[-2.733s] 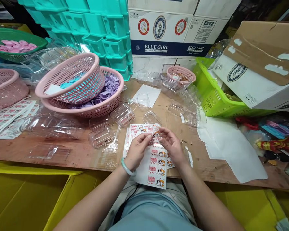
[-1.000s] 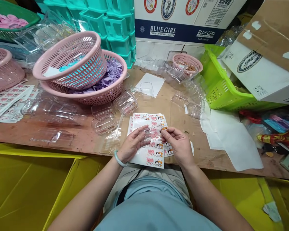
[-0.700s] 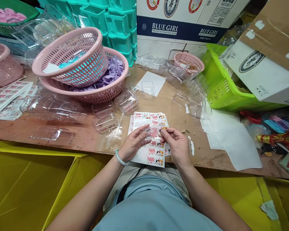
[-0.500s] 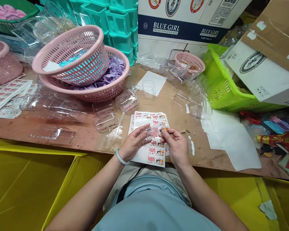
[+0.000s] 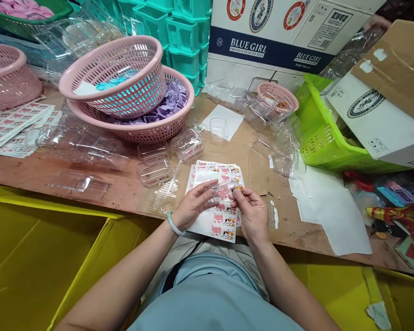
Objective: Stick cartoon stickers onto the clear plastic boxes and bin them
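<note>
My left hand [image 5: 190, 207], with a pale bangle at the wrist, has its fingers closed on a small clear plastic box [image 5: 216, 192]. My right hand [image 5: 253, 215] pinches a small cat sticker [image 5: 238, 188] between thumb and fingertips at the box's right end. Whether the sticker touches the plastic, I cannot tell. Beneath both hands lie sticker sheets [image 5: 207, 226] printed with pink lettering and cartoon cats. Left of the sheets sit several clear boxes [image 5: 155, 172], some carrying a printed sticker. Another clear box [image 5: 218, 129] stands on a white paper farther back.
Stacked pink baskets [image 5: 124, 131] hold blue and purple pieces at the back left. Teal bins [image 5: 182, 50] and a white carton [image 5: 241, 69] stand behind. On the right are a lime-green basket [image 5: 317, 138] and white backing papers [image 5: 345, 230]. More sticker sheets [image 5: 17, 128] lie far left.
The head view has tilted and shifted slightly, so the background sits a little differently. Both hands keep nearly the same pose around the box and sticker.
</note>
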`<state>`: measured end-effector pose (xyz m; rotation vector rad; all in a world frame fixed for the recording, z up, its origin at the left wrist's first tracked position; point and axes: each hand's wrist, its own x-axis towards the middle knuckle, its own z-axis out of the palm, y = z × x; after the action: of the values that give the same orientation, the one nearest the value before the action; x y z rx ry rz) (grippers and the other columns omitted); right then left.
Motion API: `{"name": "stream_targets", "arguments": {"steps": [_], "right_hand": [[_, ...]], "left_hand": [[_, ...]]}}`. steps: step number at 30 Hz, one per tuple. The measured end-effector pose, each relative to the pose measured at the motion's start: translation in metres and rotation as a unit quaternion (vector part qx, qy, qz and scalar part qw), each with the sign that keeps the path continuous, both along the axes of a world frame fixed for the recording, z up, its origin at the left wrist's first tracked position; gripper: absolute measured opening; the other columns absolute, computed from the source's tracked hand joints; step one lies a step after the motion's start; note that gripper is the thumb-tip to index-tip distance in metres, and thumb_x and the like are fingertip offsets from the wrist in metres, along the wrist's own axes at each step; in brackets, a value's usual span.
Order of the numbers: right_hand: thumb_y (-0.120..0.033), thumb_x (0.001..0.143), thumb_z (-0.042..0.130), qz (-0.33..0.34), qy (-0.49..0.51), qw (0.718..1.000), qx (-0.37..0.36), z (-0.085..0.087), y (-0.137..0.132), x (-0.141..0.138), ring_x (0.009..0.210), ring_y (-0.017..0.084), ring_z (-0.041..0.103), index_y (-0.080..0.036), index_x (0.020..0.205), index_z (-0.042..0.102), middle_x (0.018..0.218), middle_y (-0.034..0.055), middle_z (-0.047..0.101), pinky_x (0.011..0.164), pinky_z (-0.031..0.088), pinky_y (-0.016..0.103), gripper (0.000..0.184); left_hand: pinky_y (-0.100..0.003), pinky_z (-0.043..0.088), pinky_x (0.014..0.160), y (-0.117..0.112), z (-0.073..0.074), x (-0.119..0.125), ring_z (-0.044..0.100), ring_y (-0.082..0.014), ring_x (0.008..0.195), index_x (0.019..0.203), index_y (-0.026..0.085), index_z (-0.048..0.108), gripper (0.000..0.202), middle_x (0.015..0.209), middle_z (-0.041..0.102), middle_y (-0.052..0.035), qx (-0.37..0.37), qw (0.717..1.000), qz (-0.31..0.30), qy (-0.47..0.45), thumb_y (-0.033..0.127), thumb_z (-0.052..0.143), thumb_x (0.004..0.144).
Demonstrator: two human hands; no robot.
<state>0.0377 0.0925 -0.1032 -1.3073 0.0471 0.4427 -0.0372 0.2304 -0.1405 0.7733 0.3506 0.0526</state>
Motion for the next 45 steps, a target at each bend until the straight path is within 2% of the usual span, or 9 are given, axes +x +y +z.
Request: {"name": "stream_targets", "arguments": {"steps": [6,13,18,30,36,40,45], "right_hand": [[-0.035,0.055,0.088,-0.016,0.018,1.0,0.0,0.002,0.002,0.0,0.048,0.006,0.056,-0.017,0.076,0.066,0.064,-0.0013,0.071,0.05,0.045,0.018,0.035],[-0.034,0.056,0.088,-0.015,0.014,1.0,-0.003,0.004,0.003,-0.002,0.048,0.006,0.055,-0.017,0.077,0.065,0.064,-0.0004,0.072,0.05,0.045,0.018,0.035],[-0.034,0.057,0.087,-0.014,0.006,1.0,-0.008,0.003,0.003,-0.001,0.048,0.006,0.055,-0.017,0.077,0.065,0.065,-0.0008,0.072,0.05,0.045,0.018,0.034],[-0.041,0.066,0.082,-0.006,-0.073,0.995,-0.068,-0.008,-0.001,-0.002,0.052,0.011,0.06,-0.018,0.081,0.066,0.068,0.0004,0.071,0.052,0.051,0.024,0.032],[-0.041,0.067,0.081,-0.002,-0.108,0.99,-0.094,-0.005,-0.003,-0.002,0.054,0.012,0.061,-0.019,0.081,0.066,0.069,0.0,0.07,0.053,0.051,0.025,0.03],[-0.04,0.067,0.081,-0.001,-0.109,0.99,-0.091,-0.004,-0.002,-0.002,0.055,0.011,0.06,-0.019,0.079,0.067,0.067,-0.0013,0.068,0.054,0.05,0.024,0.028],[-0.04,0.072,0.078,0.012,-0.13,0.987,-0.096,-0.003,-0.002,-0.004,0.056,0.011,0.058,-0.02,0.079,0.068,0.066,-0.0018,0.066,0.056,0.05,0.025,0.023]], "left_hand": [[-0.039,0.049,0.093,0.001,0.0,-0.001,0.056,-0.0182,0.104,0.119,0.026,0.066,0.041,0.118,0.06,-0.0067,0.004,1.0,-0.006,-0.003,0.035,0.073,0.079],[-0.039,0.049,0.093,0.0,0.002,0.0,0.056,-0.0172,0.1,0.119,0.025,0.066,0.043,0.109,0.061,-0.0058,0.003,1.0,0.0,0.006,0.035,0.074,0.078],[-0.04,0.049,0.093,0.001,0.002,0.0,0.056,-0.0183,0.103,0.118,0.025,0.067,0.043,0.114,0.06,-0.0062,0.005,1.0,-0.003,0.005,0.035,0.074,0.078],[-0.038,0.049,0.093,-0.002,0.005,0.001,0.058,-0.019,0.103,0.112,0.025,0.069,0.037,0.119,0.061,-0.0056,0.012,1.0,0.014,0.021,0.035,0.075,0.077],[-0.039,0.05,0.092,-0.002,0.008,0.002,0.06,-0.0198,0.101,0.114,0.022,0.068,0.042,0.117,0.063,-0.0078,0.007,0.999,0.013,0.036,0.036,0.076,0.075],[-0.038,0.051,0.091,-0.004,0.008,0.002,0.06,-0.0196,0.101,0.115,0.022,0.066,0.042,0.115,0.063,-0.0078,0.018,0.999,0.014,0.032,0.037,0.074,0.077],[-0.036,0.049,0.094,-0.008,0.008,0.002,0.058,-0.02,0.108,0.113,0.024,0.065,0.046,0.119,0.062,-0.0053,0.073,0.996,0.024,0.034,0.03,0.081,0.07]]}}
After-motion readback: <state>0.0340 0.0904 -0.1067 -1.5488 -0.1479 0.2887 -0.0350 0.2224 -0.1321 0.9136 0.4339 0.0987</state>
